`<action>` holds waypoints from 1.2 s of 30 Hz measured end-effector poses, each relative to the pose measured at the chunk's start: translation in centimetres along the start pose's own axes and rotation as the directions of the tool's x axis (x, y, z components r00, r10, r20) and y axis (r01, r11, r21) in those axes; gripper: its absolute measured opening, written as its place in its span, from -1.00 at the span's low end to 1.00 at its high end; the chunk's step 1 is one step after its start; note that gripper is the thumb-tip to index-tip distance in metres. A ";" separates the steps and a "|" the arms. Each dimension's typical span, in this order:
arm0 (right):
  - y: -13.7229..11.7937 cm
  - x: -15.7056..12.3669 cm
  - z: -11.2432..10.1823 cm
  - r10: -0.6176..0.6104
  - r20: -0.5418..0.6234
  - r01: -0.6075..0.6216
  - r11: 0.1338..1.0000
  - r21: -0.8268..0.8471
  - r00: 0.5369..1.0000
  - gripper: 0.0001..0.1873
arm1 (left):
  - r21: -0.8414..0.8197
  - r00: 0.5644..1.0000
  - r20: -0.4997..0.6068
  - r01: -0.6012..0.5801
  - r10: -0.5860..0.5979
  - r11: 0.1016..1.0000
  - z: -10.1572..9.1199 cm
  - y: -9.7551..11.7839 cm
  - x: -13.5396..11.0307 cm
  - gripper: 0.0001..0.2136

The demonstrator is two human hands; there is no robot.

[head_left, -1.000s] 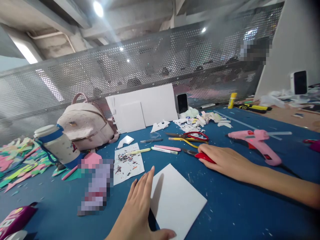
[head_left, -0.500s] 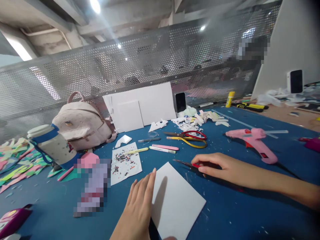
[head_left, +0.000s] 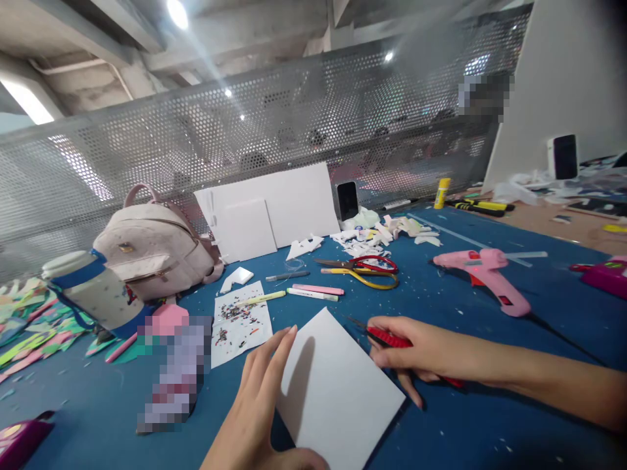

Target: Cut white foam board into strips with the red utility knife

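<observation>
A white square sheet point(head_left: 337, 385), perhaps foam board, lies turned like a diamond on the blue tabletop. My left hand point(head_left: 259, 405) stands along its left side, fingers stretched out and thumb apart at the lower edge; its shadow falls across the sheet. Whether the fingers touch the sheet, I cannot tell. My right hand point(head_left: 411, 352) is closed around a red-handled craft knife point(head_left: 389, 337), its thin blade pointing up and left, just past the sheet's right side. Beyond lie scissors point(head_left: 367, 267) with red and yellow handles, and pink, white and yellow-green markers point(head_left: 313, 295).
At right lies a pink glue gun point(head_left: 490, 271) with its cord. White offcuts point(head_left: 362, 245) are heaped near a phone point(head_left: 347, 201). A backpack point(head_left: 157, 251), a bottle point(head_left: 93, 294) and colourful scraps point(head_left: 29, 326) occupy the left. A paper with shavings point(head_left: 245, 352) lies beside my left hand.
My right hand has turned and closed its grip on the craft knife, moving slightly toward the sheet. My left thumb has come into view by the lower edge. The view has shifted a little.
</observation>
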State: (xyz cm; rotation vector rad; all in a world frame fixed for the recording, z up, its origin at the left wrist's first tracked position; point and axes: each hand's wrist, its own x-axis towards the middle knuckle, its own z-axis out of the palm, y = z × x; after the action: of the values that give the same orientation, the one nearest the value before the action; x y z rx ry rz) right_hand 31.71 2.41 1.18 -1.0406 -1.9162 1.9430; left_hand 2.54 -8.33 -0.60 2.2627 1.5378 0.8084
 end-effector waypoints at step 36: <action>-1.3 -1.3 -3.0 -0.179 -0.230 0.268 0.849 0.456 0.957 -0.57 | -0.512 0.933 0.272 0.346 -0.234 0.786 -1.1 -1.9 4.8 -0.62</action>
State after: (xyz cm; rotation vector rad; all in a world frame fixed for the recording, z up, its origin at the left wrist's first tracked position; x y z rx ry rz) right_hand 34.10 4.10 3.10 -0.7710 -1.2843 1.9636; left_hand 1.80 -3.31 0.65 1.5803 1.3009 0.7860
